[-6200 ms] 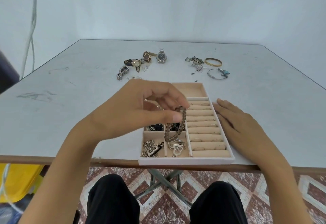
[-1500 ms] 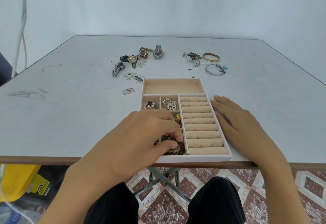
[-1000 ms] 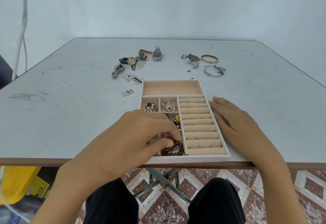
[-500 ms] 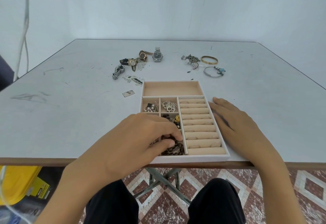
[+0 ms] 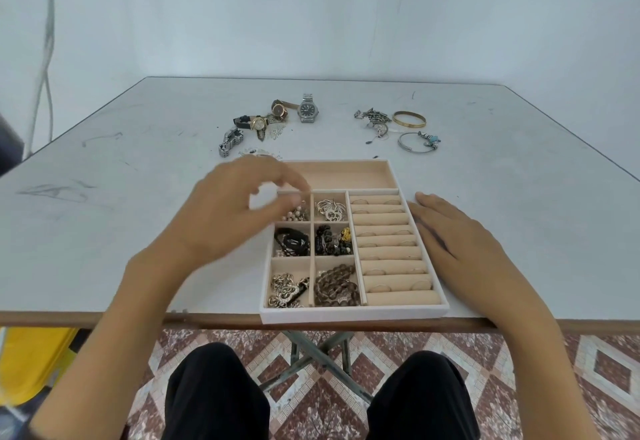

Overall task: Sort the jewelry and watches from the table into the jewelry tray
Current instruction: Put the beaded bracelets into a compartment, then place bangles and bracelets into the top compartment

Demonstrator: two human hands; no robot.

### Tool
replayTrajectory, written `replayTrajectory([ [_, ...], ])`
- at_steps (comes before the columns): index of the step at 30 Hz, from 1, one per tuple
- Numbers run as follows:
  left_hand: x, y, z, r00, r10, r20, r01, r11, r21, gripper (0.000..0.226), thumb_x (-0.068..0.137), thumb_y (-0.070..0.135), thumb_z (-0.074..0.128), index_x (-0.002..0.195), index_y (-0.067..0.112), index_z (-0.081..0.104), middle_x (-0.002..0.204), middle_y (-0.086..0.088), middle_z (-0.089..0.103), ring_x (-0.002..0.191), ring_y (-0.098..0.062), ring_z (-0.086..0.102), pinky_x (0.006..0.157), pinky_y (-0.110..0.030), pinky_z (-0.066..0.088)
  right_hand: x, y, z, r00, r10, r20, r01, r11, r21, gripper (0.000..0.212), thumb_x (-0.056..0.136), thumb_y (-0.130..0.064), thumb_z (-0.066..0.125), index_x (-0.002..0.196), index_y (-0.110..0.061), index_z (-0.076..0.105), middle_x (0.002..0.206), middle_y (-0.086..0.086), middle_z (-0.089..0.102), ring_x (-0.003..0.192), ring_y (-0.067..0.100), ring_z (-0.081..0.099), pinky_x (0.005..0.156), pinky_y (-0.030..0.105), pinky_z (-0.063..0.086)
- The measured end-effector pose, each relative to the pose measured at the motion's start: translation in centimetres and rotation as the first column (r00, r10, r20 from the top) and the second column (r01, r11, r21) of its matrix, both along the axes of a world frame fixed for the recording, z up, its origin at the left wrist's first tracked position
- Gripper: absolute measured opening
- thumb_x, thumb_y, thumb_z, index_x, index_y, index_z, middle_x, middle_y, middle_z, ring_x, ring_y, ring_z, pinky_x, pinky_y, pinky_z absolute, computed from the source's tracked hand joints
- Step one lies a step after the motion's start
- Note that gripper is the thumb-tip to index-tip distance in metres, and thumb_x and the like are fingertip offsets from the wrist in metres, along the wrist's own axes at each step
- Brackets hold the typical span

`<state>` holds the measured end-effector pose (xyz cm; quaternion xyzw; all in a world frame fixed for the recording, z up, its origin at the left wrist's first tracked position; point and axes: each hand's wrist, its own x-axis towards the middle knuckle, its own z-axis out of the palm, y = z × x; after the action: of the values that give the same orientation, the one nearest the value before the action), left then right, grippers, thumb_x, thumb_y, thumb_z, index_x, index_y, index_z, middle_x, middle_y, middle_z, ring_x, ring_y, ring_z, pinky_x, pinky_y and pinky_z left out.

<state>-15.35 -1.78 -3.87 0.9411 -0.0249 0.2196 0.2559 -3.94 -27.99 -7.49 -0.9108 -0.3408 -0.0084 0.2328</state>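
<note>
Tray spec: rectangular beige velvet-lined jewelry tray (image 5: 353, 315), white outer wall, padded ring rolls on the side next to the right hand (image 5: 460, 242). That hand lies flat, fingers straight, on the matte grey table (image 5: 104, 231). Motion-blurred left hand (image 5: 235, 211) hovers over far-left cells, fingers loosely curled, nothing held. Nearer than it, a coiled brown bead bracelet (image 5: 336, 287) fills one cell. Beyond both hands: steel-band watch (image 5: 307, 112), gold bangle (image 5: 408, 119).

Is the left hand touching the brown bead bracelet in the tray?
Apart. The head view shows the left hand above the far compartments; the brown bead bracelet lies well short of it in a near compartment of the tray.
</note>
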Motion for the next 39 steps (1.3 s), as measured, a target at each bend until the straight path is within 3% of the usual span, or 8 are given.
replayTrajectory([
  [4,4.6,4.4,-1.5,0.976,0.203,-0.073,-0.205,0.979,-0.016,0.024,0.084,0.035,0.048,0.102,0.038,0.064,0.112,0.013,0.064,0.104,-0.011,0.058,0.090,-0.045,0.048,0.1,0.0,0.0,1.000,0.007,-0.001,-0.007,1.000,-0.001,0.043,0.102,-0.034,0.030,0.144,-0.032,0.040,0.155,-0.015,0.026,0.144,0.004,0.017,0.110,0.019,0.015],
  [8,8.7,6.3,-2.4,0.940,0.301,-0.161,-0.294,0.954,0.064,0.024,0.092,0.016,0.051,0.103,0.034,0.062,0.119,0.006,0.059,0.111,-0.017,0.054,0.083,-0.034,0.041,0.5,0.0,0.1,1.000,0.006,-0.029,-0.005,1.000,0.023,0.042,0.101,-0.034,0.035,0.142,-0.031,0.043,0.154,-0.014,0.029,0.143,0.003,0.021,0.113,0.024,0.019],
  [13,10.0,6.2,-4.0,0.965,0.214,-0.149,-0.189,0.968,0.165,0.030,0.096,0.012,0.044,0.120,0.019,0.061,0.130,-0.003,0.055,0.119,-0.023,0.051,0.095,-0.038,0.043,0.8,-0.1,0.8,0.999,0.004,-0.049,-0.004,1.000,0.001,0.043,0.098,-0.041,0.039,0.139,-0.032,0.048,0.150,-0.015,0.036,0.140,0.005,0.029,0.115,0.032,0.025],
  [23,9.8,6.2,-4.6,0.980,0.161,-0.120,-0.148,0.983,0.109,0.033,0.099,0.009,0.040,0.125,0.012,0.059,0.134,-0.007,0.054,0.122,-0.025,0.051,0.100,-0.035,0.039,6.5,3.9,7.6,0.983,0.001,-0.183,-0.043,0.973,-0.225,0.017,0.092,-0.036,0.055,0.100,-0.029,0.068,0.081,-0.007,0.073,0.079,0.013,0.069,0.082,0.035,0.053],
  [26,9.8,6.3,-4.7,0.983,0.149,-0.103,-0.139,0.986,0.091,0.032,0.099,0.009,0.040,0.124,0.012,0.060,0.133,-0.007,0.055,0.121,-0.024,0.051,0.101,-0.035,0.039,10.1,6.8,8.8,0.964,-0.015,-0.266,-0.050,0.970,-0.237,0.016,0.092,-0.028,0.057,0.097,-0.016,0.067,0.078,0.003,0.074,0.068,0.020,0.072,0.058,0.028,0.050],
  [29,9.8,6.4,-4.7,0.986,0.145,-0.087,-0.140,0.988,0.067,0.032,0.099,0.007,0.040,0.123,0.012,0.061,0.132,-0.006,0.056,0.121,-0.024,0.052,0.102,-0.036,0.040,14.1,9.3,8.9,0.970,-0.112,-0.215,0.087,0.989,-0.123,0.018,0.085,-0.021,0.060,0.092,-0.006,0.068,0.075,0.007,0.073,0.058,0.022,0.067,0.051,0.023,0.042],
  [34,9.9,6.5,-4.6,0.989,0.131,-0.071,-0.128,0.991,0.044,0.033,0.098,0.006,0.040,0.122,0.013,0.062,0.131,-0.003,0.056,0.119,-0.020,0.052,0.100,-0.033,0.040,17.9,12.4,7.1,0.951,-0.291,-0.107,0.297,0.953,0.052,0.018,0.076,-0.010,0.052,0.085,-0.010,0.068,0.083,0.007,0.066,0.066,0.024,0.060,0.062,0.024,0.041],
  [39,10.2,6.8,-4.8,0.991,0.124,-0.052,-0.122,0.992,0.033,0.032,0.097,0.004,0.042,0.120,0.014,0.063,0.128,-0.002,0.057,0.118,-0.020,0.053,0.099,-0.035,0.042,19.5,14.2,4.9,0.943,-0.333,0.010,0.332,0.941,0.064,0.026,0.085,-0.012,0.050,0.103,-0.017,0.069,0.111,0.007,0.065,0.103,0.029,0.060,0.077,0.029,0.039],
])
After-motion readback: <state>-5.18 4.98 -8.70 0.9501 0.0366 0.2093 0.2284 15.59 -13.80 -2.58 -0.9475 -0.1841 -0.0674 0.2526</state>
